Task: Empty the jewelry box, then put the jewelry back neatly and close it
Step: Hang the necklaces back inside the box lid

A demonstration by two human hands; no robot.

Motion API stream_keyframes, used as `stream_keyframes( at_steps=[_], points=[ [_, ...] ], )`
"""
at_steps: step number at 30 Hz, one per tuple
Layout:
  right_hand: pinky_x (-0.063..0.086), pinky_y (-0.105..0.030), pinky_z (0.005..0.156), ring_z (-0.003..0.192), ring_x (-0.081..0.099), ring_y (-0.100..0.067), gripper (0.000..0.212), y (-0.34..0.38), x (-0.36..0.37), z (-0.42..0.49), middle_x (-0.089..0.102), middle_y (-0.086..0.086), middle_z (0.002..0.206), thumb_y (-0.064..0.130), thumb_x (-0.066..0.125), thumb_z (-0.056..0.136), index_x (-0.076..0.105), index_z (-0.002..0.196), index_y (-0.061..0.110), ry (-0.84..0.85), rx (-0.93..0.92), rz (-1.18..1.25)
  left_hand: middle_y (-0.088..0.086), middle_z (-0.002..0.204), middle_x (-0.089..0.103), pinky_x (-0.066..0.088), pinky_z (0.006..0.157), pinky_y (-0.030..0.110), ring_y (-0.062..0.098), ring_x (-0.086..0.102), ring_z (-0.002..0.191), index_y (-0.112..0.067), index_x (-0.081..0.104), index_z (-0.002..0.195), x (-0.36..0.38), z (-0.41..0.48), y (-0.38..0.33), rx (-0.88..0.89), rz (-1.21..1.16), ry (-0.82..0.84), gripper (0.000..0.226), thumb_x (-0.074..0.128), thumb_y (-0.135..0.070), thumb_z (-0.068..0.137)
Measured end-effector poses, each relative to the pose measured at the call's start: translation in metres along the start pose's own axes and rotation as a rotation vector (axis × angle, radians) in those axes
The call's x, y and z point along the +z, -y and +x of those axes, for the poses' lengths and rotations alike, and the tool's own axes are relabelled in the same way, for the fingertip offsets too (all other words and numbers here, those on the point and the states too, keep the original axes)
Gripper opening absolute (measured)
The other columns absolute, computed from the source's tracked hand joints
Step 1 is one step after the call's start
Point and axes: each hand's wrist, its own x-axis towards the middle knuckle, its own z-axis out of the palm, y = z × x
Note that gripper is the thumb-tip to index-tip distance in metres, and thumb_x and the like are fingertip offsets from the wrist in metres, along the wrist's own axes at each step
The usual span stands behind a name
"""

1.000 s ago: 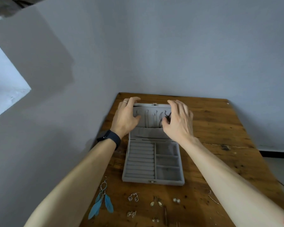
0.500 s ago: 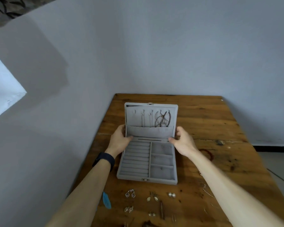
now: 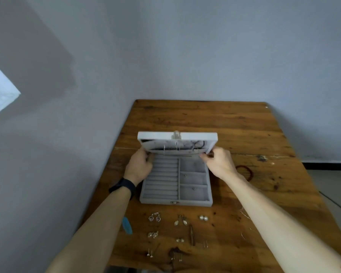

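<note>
Your left hand (image 3: 140, 166) and right hand (image 3: 219, 164) each grip a lower corner of the lid (image 3: 195, 136), fingers curled round its side edges, so neither is free for anything else. A hand on each side keeps the lid square on its hinge. It stands tipped forward over the open box, neither leaning back nor shut.

The jewelry box (image 3: 159, 201) sits on the bench (image 3: 244, 125), clasp side toward you, just beyond the laid-out pieces. Dark cords (image 3: 197, 145) and thin chains (image 3: 164, 149) hang inside the lid, too tangled to count. I judge the emptying unfinished while they are there.

Inside the box you have one bank of ring rolls (image 3: 163, 180) on the left and three compartments (image 3: 194, 164) on the right. Two tiny pieces (image 3: 185, 175) sit there, one in the middle compartment and one in the near one.

In front of the box the small pieces lie in three rows, set apart from one another, likely so pairs stay matched. There are three sets in the row nearest the box, the pearl studs (image 3: 203, 218) among them, then three, then two. That makes eight sets, plus one brown bar (image 3: 191, 235). One blue feather (image 3: 127, 226) shows beside your left forearm. One red bracelet (image 3: 246, 172) lies right of the box, partly behind your right wrist.
</note>
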Motion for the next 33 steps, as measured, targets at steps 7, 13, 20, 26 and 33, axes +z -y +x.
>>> stream_keyframes(
  at_steps=[7,13,20,26,33],
  points=[
    [0.046,-0.03,0.094,0.121,0.061,-0.021,0.028,-0.004,0.0,0.011,0.069,-0.003,0.125,0.039,0.065,0.096,0.07,0.116,0.021,0.049,0.052,0.023,-0.002,0.126,0.061,0.042,0.092,0.025,0.017,0.057,0.116,-0.017,0.056,0.132,0.009,0.003,0.006,0.099,-0.101,-0.046,0.03,0.042,-0.027,0.107],
    [0.045,-0.029,0.094,0.123,0.059,-0.025,0.03,-0.006,0.009,0.011,0.067,-0.006,0.129,0.038,0.059,0.099,0.068,0.118,0.016,0.028,0.067,0.034,0.01,0.12,0.062,0.047,0.098,0.046,0.03,0.055,0.111,-0.015,0.059,0.119,0.021,0.007,0.001,-0.076,-0.004,-0.111,0.035,0.037,-0.039,0.106],
    [0.044,-0.028,0.086,0.119,0.059,-0.028,0.037,-0.001,0.013,0.009,0.062,-0.008,0.13,0.035,0.055,0.102,0.058,0.129,0.011,0.013,0.084,-0.01,0.008,0.128,0.059,0.044,0.103,0.047,0.029,0.053,0.117,-0.025,0.056,0.119,0.016,0.014,-0.001,-0.152,-0.067,-0.028,0.033,0.041,-0.046,0.099],
    [0.05,-0.036,0.076,0.098,0.055,-0.026,0.036,0.015,0.036,-0.01,0.055,-0.012,0.113,0.019,0.072,0.085,0.059,0.117,0.009,-0.446,-0.413,-0.31,0.003,0.126,0.063,0.048,0.101,0.042,0.023,0.059,0.113,-0.027,0.054,0.12,0.014,0.014,0.0,-0.124,-0.203,-0.019,0.019,0.048,-0.035,0.104],
    [0.046,-0.042,0.077,0.104,0.05,-0.027,0.052,0.052,0.065,-0.006,0.055,-0.006,0.115,0.018,0.065,0.084,0.058,0.136,0.02,-0.141,-0.673,-0.59,0.003,0.119,0.067,0.047,0.098,0.048,0.028,0.059,0.11,-0.027,0.058,0.115,0.025,0.01,0.003,-0.106,-0.116,-0.144,0.02,0.045,-0.036,0.103]
  ],
)
